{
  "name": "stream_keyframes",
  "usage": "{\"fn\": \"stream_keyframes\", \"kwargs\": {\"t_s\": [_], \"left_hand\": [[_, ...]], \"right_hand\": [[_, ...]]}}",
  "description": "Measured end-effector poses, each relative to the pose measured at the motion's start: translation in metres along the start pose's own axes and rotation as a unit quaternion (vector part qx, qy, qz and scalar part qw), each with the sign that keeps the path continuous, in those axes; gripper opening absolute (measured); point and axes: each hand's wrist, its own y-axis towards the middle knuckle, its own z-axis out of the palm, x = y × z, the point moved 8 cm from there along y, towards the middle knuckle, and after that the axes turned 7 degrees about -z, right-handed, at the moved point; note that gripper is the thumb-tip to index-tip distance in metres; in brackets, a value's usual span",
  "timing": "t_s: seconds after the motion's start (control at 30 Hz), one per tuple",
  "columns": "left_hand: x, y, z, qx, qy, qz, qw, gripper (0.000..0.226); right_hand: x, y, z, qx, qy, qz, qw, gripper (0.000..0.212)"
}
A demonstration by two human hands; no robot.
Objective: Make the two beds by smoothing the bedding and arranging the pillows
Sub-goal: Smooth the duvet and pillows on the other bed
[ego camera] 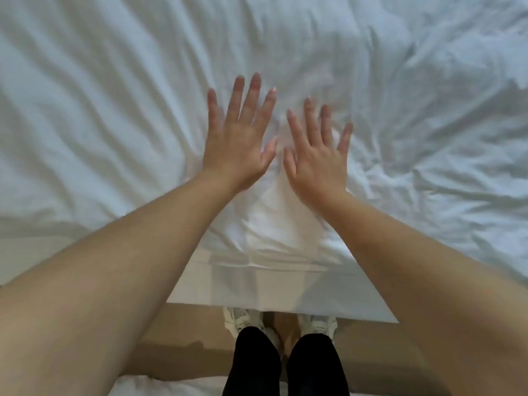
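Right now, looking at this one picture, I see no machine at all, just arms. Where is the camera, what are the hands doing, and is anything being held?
There is no machine here: a person works with two bare hands. The single camera sits on the person's head and looks forward and down, so the arms reach in from the bottom corners. The left hand and right hand are side by side, fingers straight and spread, flat over the wrinkled white bedding. The blur hides whether they press on it. Neither holds anything. Below the bed's edge are the person's black trousers, pale shoes and a tan floor.
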Motion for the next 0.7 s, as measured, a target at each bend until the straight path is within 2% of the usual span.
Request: {"fn": "stream_keyframes", "kwargs": {"t_s": [0.1,0.2,0.3,0.37,0.43,0.57,0.63,0.7], "left_hand": [[0.012,0.031,0.028,0.024,0.018,-0.035,0.999,0.070],[0.054,0.004,0.059,0.059,0.036,-0.083,0.994,0.074],[0.091,-0.027,0.049,0.125,0.062,-0.155,0.978,0.079],[0.096,-0.036,0.044,0.181,0.094,-0.163,0.965,0.081],[0.089,-0.019,0.019,0.177,0.086,-0.141,0.970,0.079],[0.057,0.058,-0.027,0.073,0.050,-0.026,0.996,0.072],[0.040,0.088,-0.017,0.060,0.058,0.052,0.995,0.071],[0.046,0.104,0.012,0.065,0.072,0.079,0.992,0.072]], "right_hand": [[-0.006,0.034,0.016,0.001,-0.033,0.030,0.999,0.064],[-0.036,0.012,0.034,0.031,-0.064,0.043,0.997,0.066],[-0.072,-0.020,0.020,0.085,-0.069,0.109,0.988,0.070],[-0.079,-0.027,0.013,0.138,-0.068,0.121,0.981,0.070],[-0.064,-0.009,-0.011,0.131,-0.054,0.094,0.985,0.068],[-0.008,0.068,-0.051,0.035,-0.038,-0.005,0.999,0.063],[-0.006,0.094,-0.041,0.039,-0.044,0.004,0.998,0.062],[-0.018,0.104,-0.015,0.068,-0.057,0.022,0.996,0.064]]}}
